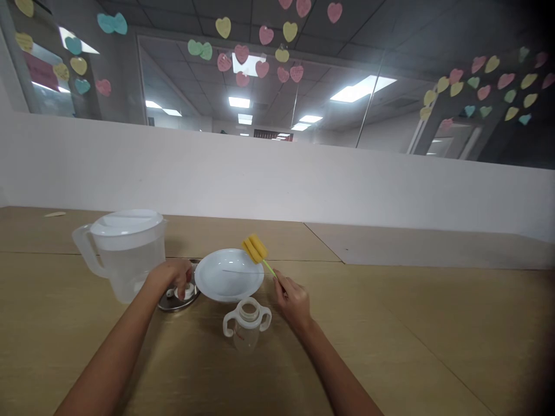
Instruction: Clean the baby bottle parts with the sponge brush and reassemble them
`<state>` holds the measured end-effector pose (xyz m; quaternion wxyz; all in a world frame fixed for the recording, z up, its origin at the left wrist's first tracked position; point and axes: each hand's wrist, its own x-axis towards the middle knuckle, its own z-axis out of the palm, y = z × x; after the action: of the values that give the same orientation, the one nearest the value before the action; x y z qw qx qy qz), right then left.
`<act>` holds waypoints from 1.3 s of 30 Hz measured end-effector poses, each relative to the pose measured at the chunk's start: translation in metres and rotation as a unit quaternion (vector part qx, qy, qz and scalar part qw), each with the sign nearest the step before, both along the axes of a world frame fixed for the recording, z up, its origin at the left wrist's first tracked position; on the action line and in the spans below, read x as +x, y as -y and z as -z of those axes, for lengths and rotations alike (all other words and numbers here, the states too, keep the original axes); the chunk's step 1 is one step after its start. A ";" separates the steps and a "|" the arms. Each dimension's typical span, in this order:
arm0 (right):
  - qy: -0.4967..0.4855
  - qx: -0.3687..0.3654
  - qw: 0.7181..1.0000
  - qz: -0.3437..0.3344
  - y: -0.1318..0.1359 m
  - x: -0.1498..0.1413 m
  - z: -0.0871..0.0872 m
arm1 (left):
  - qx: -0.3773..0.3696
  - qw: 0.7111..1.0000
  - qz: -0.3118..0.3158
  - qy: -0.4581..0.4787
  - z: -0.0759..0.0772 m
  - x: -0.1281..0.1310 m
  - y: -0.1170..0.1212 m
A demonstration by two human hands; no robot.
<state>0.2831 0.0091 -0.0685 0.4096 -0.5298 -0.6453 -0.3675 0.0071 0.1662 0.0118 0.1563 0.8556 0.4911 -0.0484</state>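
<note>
My right hand [293,301] is closed round the light green handle of a bottle brush [255,248], whose yellow sponge head points up and left over the bowl's far right rim. My left hand [174,276] reaches down to a small metal tray [177,306], fingers pinched at a white round bottle part [186,293]; they partly hide it. A smaller white piece [170,293] lies beside it on the tray. Between my hands sits a white bowl [229,293]. A clear baby bottle [247,335] with two white handles stands upright in front of it, its mouth uncovered.
A lidded translucent pitcher [130,260] holding clear liquid stands behind my left forearm. Far left on the wooden table [390,358] lies a flat pale piece [55,214]. A low white wall [260,179] and glass with heart-shaped notes rise behind the table.
</note>
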 end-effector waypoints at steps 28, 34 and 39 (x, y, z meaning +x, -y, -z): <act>-0.085 -0.014 0.996 -0.006 0.003 -0.004 0.000 | 0.051 0.925 0.326 0.187 -0.054 0.049 0.122; -0.084 0.000 0.991 -0.100 0.016 -0.020 -0.005 | 0.229 0.914 0.149 0.299 -0.060 0.035 0.089; 0.009 -0.061 0.987 -0.147 0.013 -0.037 -0.002 | 0.321 0.873 0.109 0.351 -0.040 0.041 0.062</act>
<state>0.2462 -0.0035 -0.0663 0.4203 -0.4499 -0.7410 -0.2682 0.0477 0.1042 0.0514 0.0284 0.8675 0.2962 0.3987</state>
